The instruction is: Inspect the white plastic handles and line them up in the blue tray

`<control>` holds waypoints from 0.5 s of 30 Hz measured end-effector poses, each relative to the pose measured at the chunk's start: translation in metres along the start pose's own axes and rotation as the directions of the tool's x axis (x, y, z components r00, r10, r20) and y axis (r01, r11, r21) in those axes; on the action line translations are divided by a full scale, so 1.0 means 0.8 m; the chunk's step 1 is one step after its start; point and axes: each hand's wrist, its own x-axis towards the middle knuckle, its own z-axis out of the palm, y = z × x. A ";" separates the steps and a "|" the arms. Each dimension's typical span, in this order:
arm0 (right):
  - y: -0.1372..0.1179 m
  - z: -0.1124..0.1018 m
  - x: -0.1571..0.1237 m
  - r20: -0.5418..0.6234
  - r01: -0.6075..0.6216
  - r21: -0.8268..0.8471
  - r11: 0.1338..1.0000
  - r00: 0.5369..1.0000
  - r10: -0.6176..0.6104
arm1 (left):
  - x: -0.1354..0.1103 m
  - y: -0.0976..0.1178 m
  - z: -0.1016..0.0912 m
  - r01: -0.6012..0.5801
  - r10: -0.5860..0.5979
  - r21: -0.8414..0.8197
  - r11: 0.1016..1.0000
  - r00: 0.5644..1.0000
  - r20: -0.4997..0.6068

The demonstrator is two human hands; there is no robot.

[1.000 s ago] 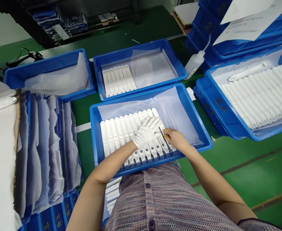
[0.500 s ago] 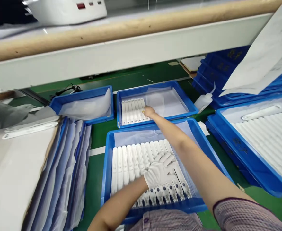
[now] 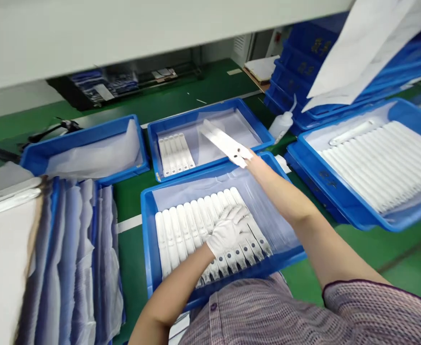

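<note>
At far left, a pale board (image 3: 5, 268) is being partly covered by slender white pieces (image 3: 11, 201). Just to its right, wavy liner sheets (image 3: 77, 258) are being held side by side, and behind them a white lining sheet (image 3: 91, 155) is being contained by a blue tray (image 3: 126, 174). In the near tray (image 3: 145, 235), a row of white strips (image 3: 178, 230) with rounded far ends is being partly hidden by the white-gloved left hand (image 3: 228, 230), which is being rested on them palm down, fingers spread, with nothing clasped. Behind, five white strips (image 3: 176, 153) are being held at the left side of the far tray (image 3: 255, 123). To their right, what appear to be two white strips (image 3: 223, 141) are being gripped at their near ends by the right hand (image 3: 255, 162); their far ends are being extended over the far tray, though whether its lining is being touched cannot be told. Farther right, beyond a squeeze bottle (image 3: 281, 125), closely packed white strips (image 3: 383, 165) are being held in a stacked tray (image 3: 340, 183).
</note>
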 end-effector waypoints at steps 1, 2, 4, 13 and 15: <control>0.013 -0.021 -0.035 0.010 -0.032 0.000 1.000 0.999 0.032 | 0.000 0.001 -0.001 0.011 -0.011 -0.015 1.000 1.000 -0.003; 0.027 -0.041 -0.072 0.037 -0.061 0.007 0.998 0.997 0.061 | -0.001 0.002 -0.002 0.016 -0.016 -0.026 1.000 1.000 -0.003; 0.053 -0.069 -0.149 0.087 -0.101 -0.003 0.995 0.991 0.100 | 0.000 0.003 -0.004 0.025 -0.025 -0.035 0.999 1.000 0.003; 0.117 -0.031 -0.311 0.131 -0.053 -0.755 0.654 0.965 0.229 | 0.039 0.016 -0.014 0.186 -0.192 -0.059 0.981 0.974 -0.117; 0.109 -0.037 -0.302 0.199 0.005 -0.759 0.651 0.954 0.225 | 0.050 0.020 -0.010 0.149 -0.150 -0.022 0.989 0.985 -0.083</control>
